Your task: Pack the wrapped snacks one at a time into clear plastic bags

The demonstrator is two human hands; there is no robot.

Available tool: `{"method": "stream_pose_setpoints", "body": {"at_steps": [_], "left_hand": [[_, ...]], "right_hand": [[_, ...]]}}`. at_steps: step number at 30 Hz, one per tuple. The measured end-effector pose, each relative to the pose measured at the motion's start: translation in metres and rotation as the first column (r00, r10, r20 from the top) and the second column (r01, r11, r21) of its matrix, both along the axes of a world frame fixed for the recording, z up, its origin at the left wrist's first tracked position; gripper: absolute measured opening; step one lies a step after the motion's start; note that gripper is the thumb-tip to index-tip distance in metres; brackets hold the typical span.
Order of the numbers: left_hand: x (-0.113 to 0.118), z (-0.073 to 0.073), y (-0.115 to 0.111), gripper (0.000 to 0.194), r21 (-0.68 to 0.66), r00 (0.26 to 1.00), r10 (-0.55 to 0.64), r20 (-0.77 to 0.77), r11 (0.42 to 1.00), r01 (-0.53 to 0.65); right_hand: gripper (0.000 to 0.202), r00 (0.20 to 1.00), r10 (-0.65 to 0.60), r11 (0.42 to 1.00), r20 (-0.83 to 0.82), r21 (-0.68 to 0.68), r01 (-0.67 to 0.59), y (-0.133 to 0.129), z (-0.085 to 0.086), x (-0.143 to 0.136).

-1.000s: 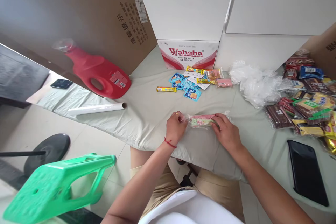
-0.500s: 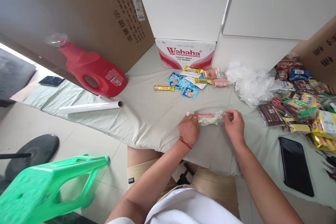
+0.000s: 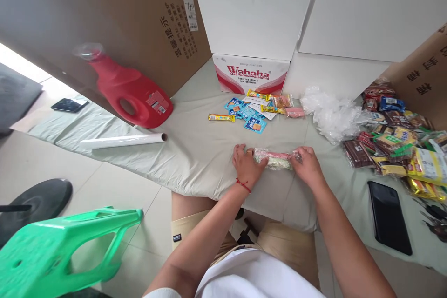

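A clear plastic-wrapped bundle [image 3: 278,159], pink along its far side and pale green along its near side, lies on the cloth-covered table in front of me. My left hand [image 3: 247,164] holds its left end, thumb on the near side and fingers beyond the end. At the other end, my right hand [image 3: 307,165] pinches the clear wrap between thumb and fingers. Just past the bundle is a small pile of blue sachets [image 3: 248,111], with yellow-wrapped sticks [image 3: 221,117] and pink packets [image 3: 294,112] around it.
Crumpled clear plastic [image 3: 331,114] and many packaged snacks [image 3: 394,137] lie on the right, near a black phone [image 3: 390,217]. On the left are a red jug [image 3: 134,95] and a white roll [image 3: 124,140]. White boxes [image 3: 251,74] stand behind; a green stool [image 3: 66,247] is at lower left.
My left fingers have spread out past the bundle's left end. My right hand has moved in against the right end, where loose wrap stretched before. The view has shifted slightly.
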State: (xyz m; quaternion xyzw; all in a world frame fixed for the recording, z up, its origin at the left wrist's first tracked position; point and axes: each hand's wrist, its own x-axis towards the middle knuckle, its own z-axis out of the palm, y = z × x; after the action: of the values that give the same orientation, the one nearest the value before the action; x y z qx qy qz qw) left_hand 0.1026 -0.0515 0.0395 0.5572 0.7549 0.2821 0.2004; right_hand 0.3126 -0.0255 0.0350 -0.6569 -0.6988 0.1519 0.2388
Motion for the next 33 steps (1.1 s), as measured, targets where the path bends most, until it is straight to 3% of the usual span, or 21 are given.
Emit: {"method": "stream_pose_setpoints", "body": {"at_steps": [5,7,9,11,14,18,21,26,29,33], "left_hand": [[0.01,-0.004,-0.015,0.022,0.143,0.973,-0.051,0.227,0.99,0.019],[0.015,-0.006,-0.023,0.017,0.242,0.955,-0.073,0.289,0.97,0.001],[0.019,-0.007,-0.031,0.016,0.361,0.961,-0.096,0.26,0.933,-0.005],[0.023,-0.01,-0.039,0.017,0.433,0.972,-0.157,0.175,0.899,0.067],[0.031,-0.014,-0.05,0.024,0.376,0.933,-0.355,0.068,0.875,0.305],[0.043,-0.023,-0.056,0.031,0.296,0.819,-0.573,-0.034,0.777,0.556],[0.048,-0.028,-0.053,0.031,0.346,0.765,-0.636,-0.098,0.7,0.625],[0.043,-0.024,-0.051,0.041,0.477,0.632,-0.775,0.014,0.561,0.677],[0.035,-0.016,-0.057,0.04,0.469,0.596,-0.791,0.139,0.582,0.664],[0.007,-0.006,-0.067,0.05,0.536,0.664,-0.731,0.159,0.628,0.564]], "right_hand": [[0.015,0.987,0.035,0.997,0.158,-0.069,-0.025,-0.02,0.014,-0.032],[0.015,0.998,0.04,0.999,0.041,-0.024,-0.039,-0.029,0.013,-0.045],[0.014,0.977,0.018,1.0,-0.213,-0.011,-0.021,-0.038,0.008,-0.054],[0.014,0.853,-0.058,0.997,-0.518,-0.078,0.021,-0.047,0.002,-0.061],[0.021,0.533,-0.233,0.971,-0.814,-0.226,0.08,-0.058,-0.006,-0.068],[0.031,0.165,-0.301,0.954,-0.939,-0.298,0.041,-0.067,-0.011,-0.07],[0.034,0.014,-0.324,0.944,-0.946,-0.322,0.068,-0.066,-0.011,-0.067],[0.039,0.052,-0.41,0.911,-0.91,-0.407,0.062,-0.057,-0.003,-0.06],[0.038,0.123,-0.384,0.923,-0.915,-0.379,0.063,-0.054,0.003,-0.064],[0.039,0.191,-0.328,0.945,-0.925,-0.32,0.071,-0.055,0.005,-0.062]]}}
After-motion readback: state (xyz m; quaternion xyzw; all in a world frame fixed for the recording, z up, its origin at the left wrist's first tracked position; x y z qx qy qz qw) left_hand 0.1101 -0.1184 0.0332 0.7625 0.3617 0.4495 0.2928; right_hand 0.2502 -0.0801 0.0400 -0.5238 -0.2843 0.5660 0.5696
